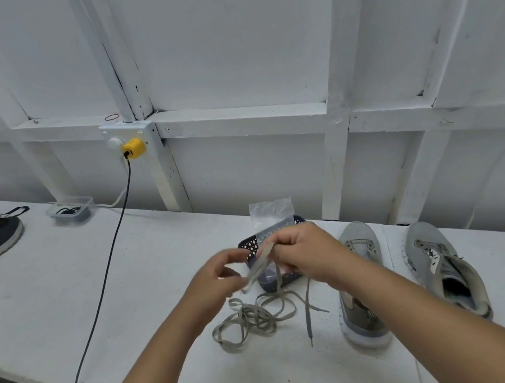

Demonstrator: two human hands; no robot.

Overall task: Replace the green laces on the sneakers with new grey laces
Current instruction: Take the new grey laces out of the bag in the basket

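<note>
Two bare forearms reach in from the bottom edge and converge at mid-frame, hands meeting above the work surface. The left hand [217, 279] is raised with its palm turned inward, fingers curled and thumb forward in a pinch. The right hand [303, 254] sits just beside it and slightly higher, its back toward the camera, knuckles bent and fingertips closed in a grip. The two hands nearly touch at the fingertips. Both wrists are roughly straight, the right forearm crossing the frame on a long diagonal.
</note>
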